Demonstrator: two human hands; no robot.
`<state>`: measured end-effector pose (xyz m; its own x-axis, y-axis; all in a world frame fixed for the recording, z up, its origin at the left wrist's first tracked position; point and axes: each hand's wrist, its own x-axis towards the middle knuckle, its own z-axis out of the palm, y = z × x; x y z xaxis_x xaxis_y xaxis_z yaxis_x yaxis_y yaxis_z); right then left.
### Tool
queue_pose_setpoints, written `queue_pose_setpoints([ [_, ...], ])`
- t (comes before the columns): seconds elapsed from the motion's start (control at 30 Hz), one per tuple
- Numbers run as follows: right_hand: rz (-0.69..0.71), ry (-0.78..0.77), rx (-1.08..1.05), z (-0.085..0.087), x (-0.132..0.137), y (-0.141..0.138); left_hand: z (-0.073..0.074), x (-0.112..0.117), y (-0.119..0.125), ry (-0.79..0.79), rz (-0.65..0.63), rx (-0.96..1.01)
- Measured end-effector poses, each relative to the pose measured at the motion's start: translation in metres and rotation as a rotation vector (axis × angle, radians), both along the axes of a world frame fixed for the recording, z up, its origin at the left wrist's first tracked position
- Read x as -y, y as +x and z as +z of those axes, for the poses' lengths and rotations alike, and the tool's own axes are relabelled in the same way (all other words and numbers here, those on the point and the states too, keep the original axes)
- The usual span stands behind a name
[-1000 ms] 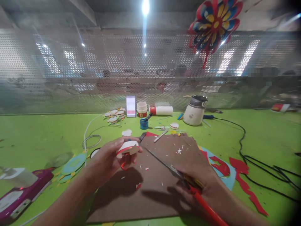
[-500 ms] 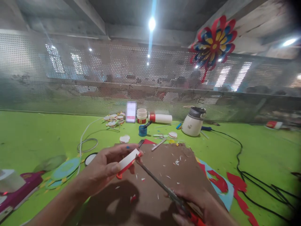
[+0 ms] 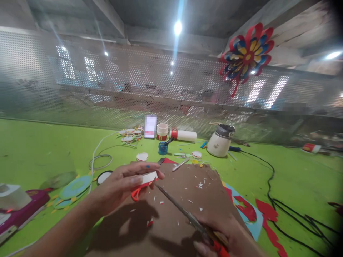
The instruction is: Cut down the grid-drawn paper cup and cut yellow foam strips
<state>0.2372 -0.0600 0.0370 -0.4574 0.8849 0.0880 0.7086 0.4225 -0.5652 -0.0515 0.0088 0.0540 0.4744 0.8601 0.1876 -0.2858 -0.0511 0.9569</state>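
In the middle of the view my left hand [image 3: 122, 184] is closed on a small white-and-red piece [image 3: 148, 179], pinched between thumb and fingers. A red loop [image 3: 135, 193] hangs under that piece. My right hand [image 3: 217, 228], at the lower right, grips long scissors [image 3: 184, 210] with red handles; their dark blades point up and left. The blade tips lie close to the right end of the white-and-red piece, and whether they touch it I cannot tell. Beneath both hands lies a brown board [image 3: 171, 228], strewn with small white and red scraps.
On the green table [image 3: 257, 167] stand a white-and-grey jar [image 3: 218, 142], a blue pot [image 3: 163, 148] and a lit phone [image 3: 150, 126]. A craft knife [image 3: 180, 165] lies at the board's far edge. Red cut-outs [image 3: 266, 210] and a black cable [image 3: 272, 175] are at right, a purple power strip [image 3: 25, 210] at left.
The left hand has turned the white-and-red piece slightly, and its fingers now cover more of it. The red loop shows more. The scissors have barely moved, while the view has shifted slightly.
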Motion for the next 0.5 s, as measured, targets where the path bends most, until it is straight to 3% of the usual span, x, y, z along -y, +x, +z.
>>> queue_pose_setpoints([
  [0.27,0.103,-0.346,-0.127,0.018,-0.002,0.007,-0.006,0.0,0.005,-0.059,-0.126,-0.005],
  [0.5,0.1,-0.45,-0.327,0.02,0.006,0.013,-0.011,0.0,0.01,-0.148,-0.13,-0.005],
])
